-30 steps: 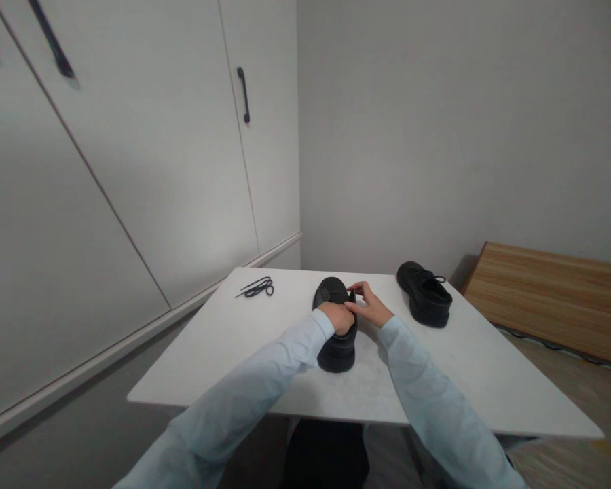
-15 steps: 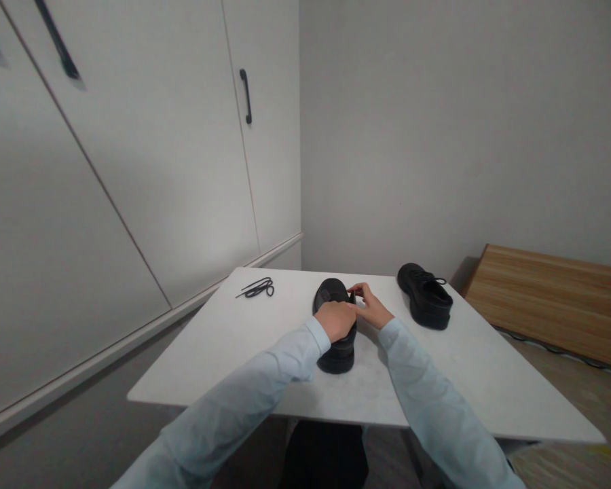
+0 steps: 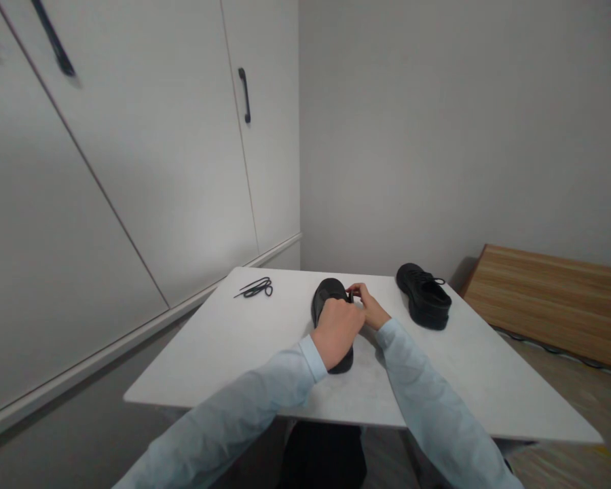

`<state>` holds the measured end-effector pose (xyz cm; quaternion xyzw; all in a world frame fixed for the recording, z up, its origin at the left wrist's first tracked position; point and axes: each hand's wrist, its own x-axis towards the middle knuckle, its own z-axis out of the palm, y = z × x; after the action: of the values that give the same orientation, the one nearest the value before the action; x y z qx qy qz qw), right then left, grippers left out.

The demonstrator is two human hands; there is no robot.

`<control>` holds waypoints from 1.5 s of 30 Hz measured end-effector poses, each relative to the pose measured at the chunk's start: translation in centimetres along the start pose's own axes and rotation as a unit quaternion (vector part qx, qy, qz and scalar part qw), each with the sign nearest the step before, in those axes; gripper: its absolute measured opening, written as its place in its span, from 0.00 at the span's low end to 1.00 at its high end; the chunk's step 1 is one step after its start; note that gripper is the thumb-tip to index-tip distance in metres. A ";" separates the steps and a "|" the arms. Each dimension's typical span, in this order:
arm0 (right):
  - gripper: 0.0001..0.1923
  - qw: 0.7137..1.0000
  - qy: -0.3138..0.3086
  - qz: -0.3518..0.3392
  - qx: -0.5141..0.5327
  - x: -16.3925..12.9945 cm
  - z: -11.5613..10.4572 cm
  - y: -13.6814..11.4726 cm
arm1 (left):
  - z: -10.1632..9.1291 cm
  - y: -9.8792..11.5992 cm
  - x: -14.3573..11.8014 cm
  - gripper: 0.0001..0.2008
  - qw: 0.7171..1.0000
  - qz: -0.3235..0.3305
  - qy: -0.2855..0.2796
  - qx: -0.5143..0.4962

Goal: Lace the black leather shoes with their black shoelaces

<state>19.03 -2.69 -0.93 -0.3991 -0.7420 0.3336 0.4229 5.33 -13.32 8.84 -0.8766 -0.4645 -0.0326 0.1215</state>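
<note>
Head view, both hands [image 3: 354, 319] on matte black chunky-soled shoe [image 3: 330, 319]

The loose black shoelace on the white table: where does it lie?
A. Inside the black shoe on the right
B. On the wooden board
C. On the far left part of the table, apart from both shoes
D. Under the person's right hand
C: the loose black shoelace lies alone near the far left corner of the white table, away from the black shoe under the hands and the second black shoe.
</note>
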 end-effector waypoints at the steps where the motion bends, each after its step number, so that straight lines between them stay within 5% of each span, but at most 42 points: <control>1: 0.23 1.000 0.001 0.002 -0.002 0.0 0.0 0.1 | 0.0 0.0 -0.1 0.09 1.000 0.002 0.010 0.002; 5: 0.21 1.000 -0.004 0.005 -0.006 0.0 0.0 0.1 | 0.0 -0.3 -0.4 0.10 0.999 -0.003 0.043 0.009; 16: 0.22 1.000 0.016 0.009 -0.013 -0.2 0.2 -0.5 | -0.5 -0.5 -1.0 0.09 0.998 -0.054 0.019 -0.007; 32: 0.24 0.999 0.031 -0.002 -0.036 0.2 0.5 1.3 | -1.6 -2.6 -3.1 0.08 0.998 -0.021 0.048 -0.040; 45: 0.26 0.999 0.035 0.017 -0.020 0.0 0.7 1.0 | -2.2 -0.6 -7.0 0.07 0.999 -0.024 0.028 -0.006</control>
<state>18.72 -2.35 -2.07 -0.4312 -0.7266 0.3118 0.4347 0.98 -19.17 9.86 -0.8646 -0.4816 -0.0629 0.1287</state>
